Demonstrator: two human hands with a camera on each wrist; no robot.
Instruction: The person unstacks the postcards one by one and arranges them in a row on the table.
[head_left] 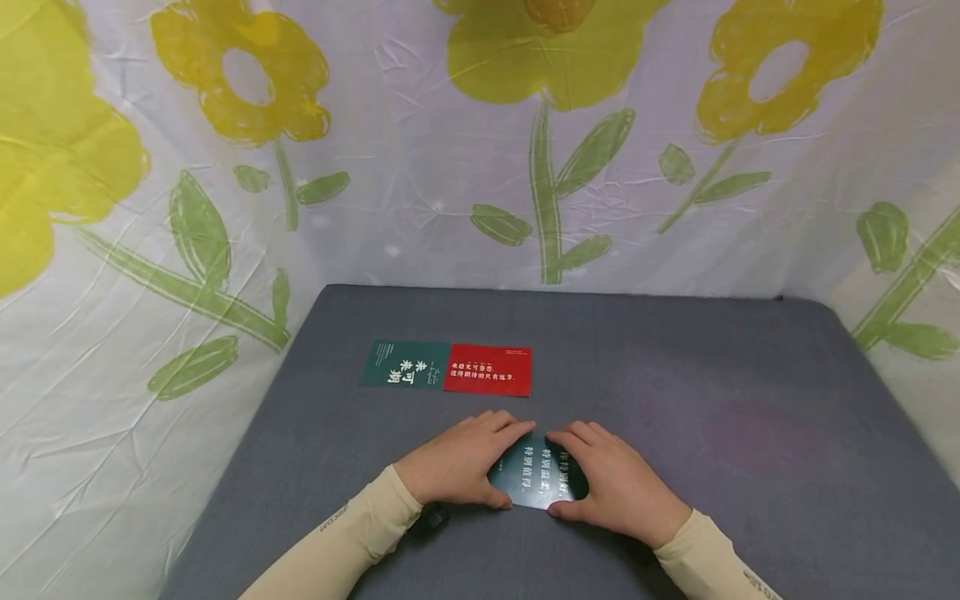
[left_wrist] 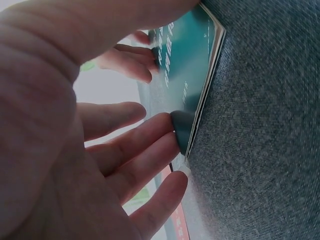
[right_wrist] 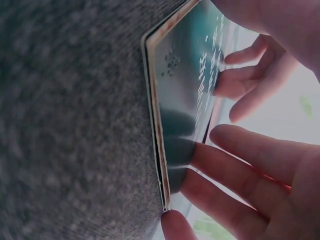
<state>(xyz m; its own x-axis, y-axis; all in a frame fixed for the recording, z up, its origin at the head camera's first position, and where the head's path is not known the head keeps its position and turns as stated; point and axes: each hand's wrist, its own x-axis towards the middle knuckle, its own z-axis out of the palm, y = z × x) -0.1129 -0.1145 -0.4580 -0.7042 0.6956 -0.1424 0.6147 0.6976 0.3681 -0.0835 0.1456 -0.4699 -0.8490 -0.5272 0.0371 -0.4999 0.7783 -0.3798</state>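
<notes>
A small stack of glossy dark green cards (head_left: 536,479) with white printed characters lies on the grey cloth, near the front of the head view. My left hand (head_left: 467,458) holds it from the left, thumb at the near edge and fingers at the far edge. From the other side my right hand (head_left: 618,483) grips it the same way. In the left wrist view the stack (left_wrist: 187,75) shows several thin layers along its edge. Fingertips press at the far side of the stack (right_wrist: 177,100) in the right wrist view.
Beyond the hands, a green card (head_left: 405,365) and a red card (head_left: 487,371) lie side by side on the grey table (head_left: 675,350). A small dark object (head_left: 431,518) shows below the left wrist. Flower-printed cloth (head_left: 420,167) hangs behind the table and at both sides.
</notes>
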